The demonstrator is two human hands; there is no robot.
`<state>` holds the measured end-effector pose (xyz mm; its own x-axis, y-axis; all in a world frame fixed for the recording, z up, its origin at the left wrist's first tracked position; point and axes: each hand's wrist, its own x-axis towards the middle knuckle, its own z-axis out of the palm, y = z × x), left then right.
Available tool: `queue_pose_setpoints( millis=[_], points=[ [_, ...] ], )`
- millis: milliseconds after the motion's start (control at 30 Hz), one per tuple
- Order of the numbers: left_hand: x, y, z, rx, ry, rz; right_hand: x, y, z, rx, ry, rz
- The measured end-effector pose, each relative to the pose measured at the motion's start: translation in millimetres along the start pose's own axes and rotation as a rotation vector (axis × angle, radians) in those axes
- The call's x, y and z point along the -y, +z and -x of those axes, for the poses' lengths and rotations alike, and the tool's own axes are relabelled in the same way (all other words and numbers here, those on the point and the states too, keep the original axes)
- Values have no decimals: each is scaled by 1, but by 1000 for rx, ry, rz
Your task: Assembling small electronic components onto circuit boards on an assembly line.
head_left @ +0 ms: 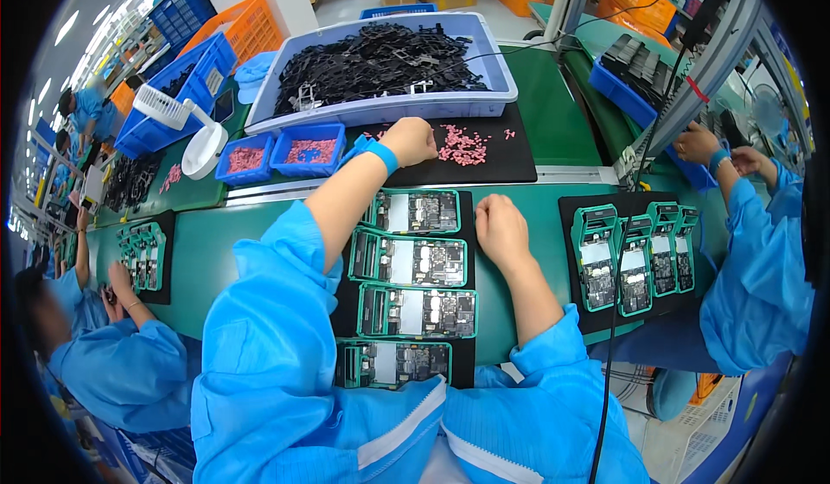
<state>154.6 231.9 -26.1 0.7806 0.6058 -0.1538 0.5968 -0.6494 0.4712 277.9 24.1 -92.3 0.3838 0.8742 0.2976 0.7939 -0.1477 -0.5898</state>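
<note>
My left hand [410, 143], with a blue band [373, 152] at its wrist, reaches over a black mat [510, 157] beside a loose pile of small pink pieces [462, 145]. Its fingers are pinched together; whatever is between them is hidden. My right hand [503, 230] hangs with curled fingers just right of a column of several green-framed phone assemblies [421, 261] on a dark mat [463, 328]. What it holds, if anything, cannot be made out. The assemblies lie flat, showing circuit boards and pale silver plates.
Behind the mat stands a large pale-blue tub [380, 110] heaped with black frames [372, 62]. Two blue trays [304, 171] of pink pieces and a white fan [206, 150] sit to the left. Co-workers' hands [699, 145] work at either side. A black cable [612, 346] hangs at right.
</note>
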Motion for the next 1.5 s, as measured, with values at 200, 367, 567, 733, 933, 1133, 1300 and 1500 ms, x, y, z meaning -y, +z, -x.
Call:
queue_pose_setpoints(
  millis=[200, 367, 567, 733, 933, 1133, 1300, 1500],
  points=[
    [7, 32, -35, -183, 86, -168, 2, -8, -1, 2, -36, 3],
    [22, 30, -29, -177, 126, -155, 13, 1, 0, 62, -91, -73],
    [11, 36, -28, -183, 87, -318, 14, -2, 2, 60, -101, -28],
    [5, 31, -4, -185, 185, -275, 9, 1, 5, 65, -121, -15],
    [-22, 13, 53, -122, 351, -119, 4, 4, 1, 111, -162, 42],
    [-52, 19, 109, -11, 430, -61, 2, -7, -5, 111, -254, 36],
    [-65, 34, 144, 100, 411, -19, 1, -9, -6, 117, -279, 43],
    [-78, 55, 170, 87, 440, -39, 2, -6, -5, 141, -242, 52]
  ],
)
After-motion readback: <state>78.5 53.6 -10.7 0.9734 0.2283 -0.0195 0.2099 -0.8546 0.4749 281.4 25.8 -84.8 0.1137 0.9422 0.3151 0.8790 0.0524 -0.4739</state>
